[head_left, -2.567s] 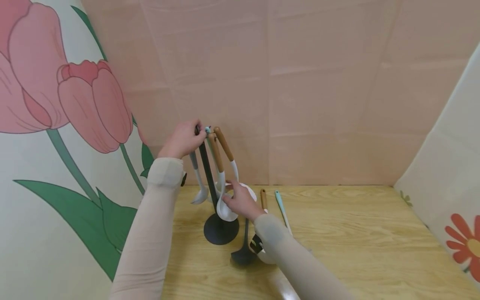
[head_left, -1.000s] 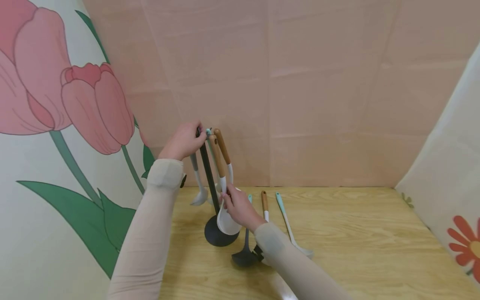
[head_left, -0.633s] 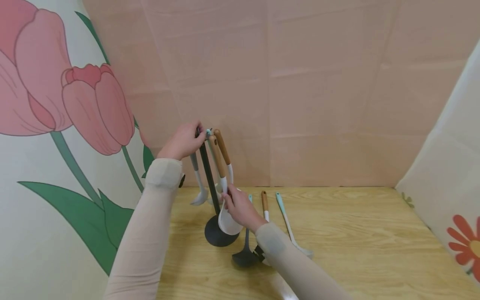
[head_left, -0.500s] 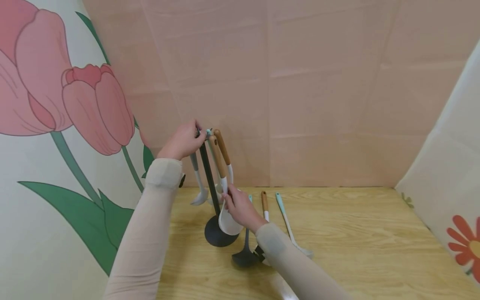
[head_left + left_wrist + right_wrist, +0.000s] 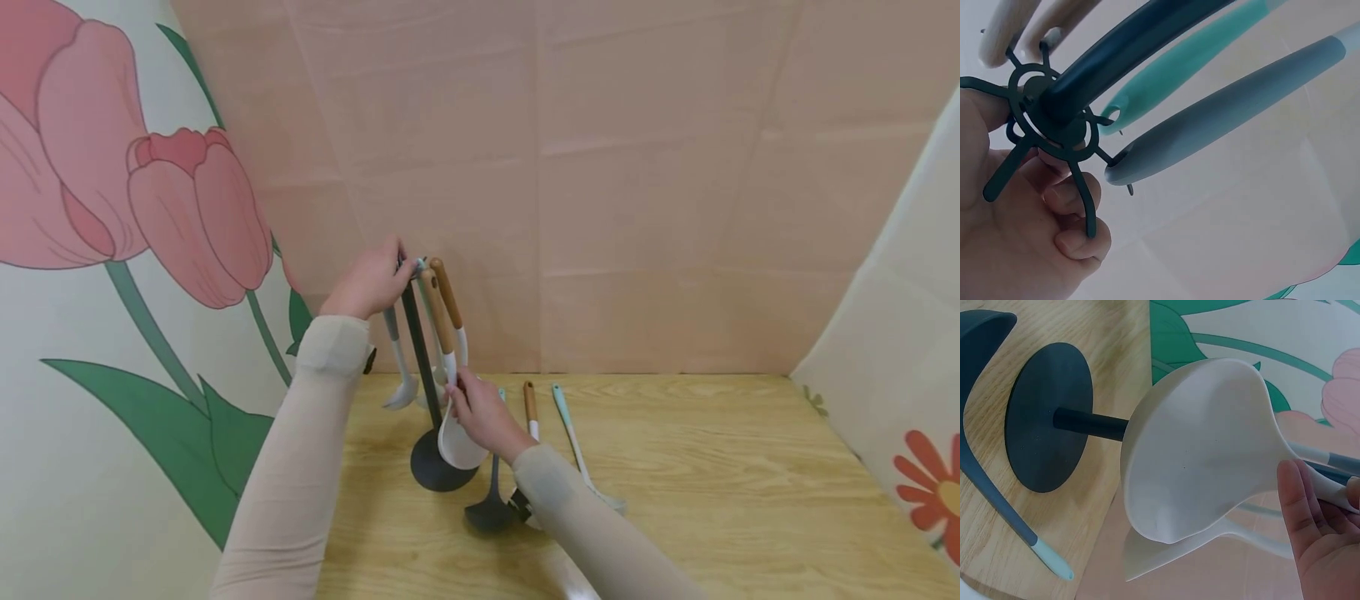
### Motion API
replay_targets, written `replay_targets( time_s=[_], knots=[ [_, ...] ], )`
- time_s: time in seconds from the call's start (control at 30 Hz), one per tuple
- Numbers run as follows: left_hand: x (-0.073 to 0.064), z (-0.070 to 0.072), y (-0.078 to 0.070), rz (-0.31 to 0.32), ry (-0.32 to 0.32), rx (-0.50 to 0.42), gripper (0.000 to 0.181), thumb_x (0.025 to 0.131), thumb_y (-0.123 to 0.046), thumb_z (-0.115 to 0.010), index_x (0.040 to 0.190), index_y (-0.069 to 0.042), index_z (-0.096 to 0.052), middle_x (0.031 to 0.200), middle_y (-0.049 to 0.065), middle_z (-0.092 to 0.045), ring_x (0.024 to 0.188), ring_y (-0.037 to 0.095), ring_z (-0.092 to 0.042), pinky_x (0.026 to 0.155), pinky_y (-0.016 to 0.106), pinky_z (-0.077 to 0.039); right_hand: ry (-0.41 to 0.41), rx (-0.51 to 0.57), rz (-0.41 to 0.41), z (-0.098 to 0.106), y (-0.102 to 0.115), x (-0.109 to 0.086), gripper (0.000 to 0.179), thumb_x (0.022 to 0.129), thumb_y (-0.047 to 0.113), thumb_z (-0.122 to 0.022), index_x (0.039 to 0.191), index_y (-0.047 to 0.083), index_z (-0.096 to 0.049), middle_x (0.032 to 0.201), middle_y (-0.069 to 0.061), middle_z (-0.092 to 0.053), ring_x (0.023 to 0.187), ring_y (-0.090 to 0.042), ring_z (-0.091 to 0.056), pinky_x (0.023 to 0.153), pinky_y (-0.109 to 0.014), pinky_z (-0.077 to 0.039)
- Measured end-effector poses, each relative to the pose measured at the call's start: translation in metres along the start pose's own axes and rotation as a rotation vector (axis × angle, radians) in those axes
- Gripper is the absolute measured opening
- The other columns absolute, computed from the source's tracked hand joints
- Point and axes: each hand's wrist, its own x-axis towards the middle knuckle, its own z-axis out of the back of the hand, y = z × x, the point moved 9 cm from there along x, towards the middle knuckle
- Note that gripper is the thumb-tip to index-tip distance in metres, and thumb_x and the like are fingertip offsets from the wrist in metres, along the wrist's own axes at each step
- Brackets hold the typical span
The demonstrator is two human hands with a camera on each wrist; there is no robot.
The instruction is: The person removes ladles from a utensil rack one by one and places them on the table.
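My left hand (image 5: 375,279) grips the top of a black utensil stand (image 5: 422,358); in the left wrist view its fingers curl behind the hook ring (image 5: 1054,147). My right hand (image 5: 487,414) pinches the neck of a white ladle (image 5: 1200,450) with a brown wood-look handle (image 5: 438,312). That handle's upper end is right at the hooks. Behind it hangs a second brown-handled white utensil (image 5: 447,292). A grey-handled ladle (image 5: 1229,106) and a turquoise-handled utensil (image 5: 1188,65) hang from other hooks. The stand's round base (image 5: 1047,419) rests on the table.
On the wooden table (image 5: 712,467) lie a dark grey ladle (image 5: 489,512), a brown-handled utensil (image 5: 531,404) partly hidden by my right sleeve, and a turquoise-handled ladle (image 5: 573,442). A pink-beige backdrop (image 5: 637,208) stands behind.
My right hand has moved from beside the white ladle's bowl to its neck, and the bowl sits lower over the base. Lately, the left hand and stand top have shifted slightly right.
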Motion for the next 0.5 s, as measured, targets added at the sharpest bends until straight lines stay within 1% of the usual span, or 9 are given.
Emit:
replay_targets(
  time_s=[0.1, 0.23, 0.4, 0.5],
  knots=[
    [-0.0003, -0.001, 0.0005, 0.002, 0.002, 0.011, 0.03, 0.108, -0.035, -0.039, 0.12, -0.008, -0.044, 0.101, 0.012, -0.059, 0.083, 0.028, -0.057, 0.07, 0.039, -0.047, 0.002, 0.001, -0.012, -0.0006, -0.0018, 0.0, 0.013, 0.108, 0.015, -0.044, 0.111, 0.008, -0.053, 0.092, -0.007, -0.066, 0.072, -0.009, -0.06, 0.062, -0.025, -0.053],
    [-0.0015, -0.0009, 0.001, 0.001, 0.007, 0.001, 0.032, 0.108, -0.035, -0.042, 0.123, -0.008, -0.044, 0.105, 0.013, -0.06, 0.087, 0.028, -0.058, 0.074, 0.041, -0.049, 0.008, -0.002, -0.018, -0.0013, -0.0033, -0.0006, 0.015, 0.108, 0.018, -0.044, 0.11, 0.007, -0.054, 0.09, -0.011, -0.066, 0.07, -0.01, -0.059, 0.062, -0.026, -0.052],
    [-0.0009, 0.0031, 0.0004, -0.011, -0.002, -0.042, 0.032, 0.106, -0.033, -0.048, 0.122, -0.005, -0.048, 0.105, 0.015, -0.059, 0.089, 0.028, -0.057, 0.077, 0.041, -0.049, 0.001, -0.024, -0.011, -0.0001, -0.0026, -0.0007, 0.015, 0.108, 0.017, -0.045, 0.107, 0.007, -0.055, 0.083, -0.005, -0.064, 0.069, -0.009, -0.058, 0.062, -0.026, -0.051],
    [-0.0009, 0.0059, 0.0017, 0.005, -0.01, -0.079, 0.034, 0.104, -0.033, -0.052, 0.123, -0.005, -0.051, 0.107, 0.015, -0.058, 0.091, 0.028, -0.056, 0.078, 0.042, -0.048, 0.003, -0.032, -0.014, 0.0002, -0.002, -0.0007, 0.015, 0.108, 0.017, -0.045, 0.107, 0.007, -0.055, 0.082, -0.004, -0.063, 0.069, -0.01, -0.058, 0.062, -0.027, -0.051]
  ],
)
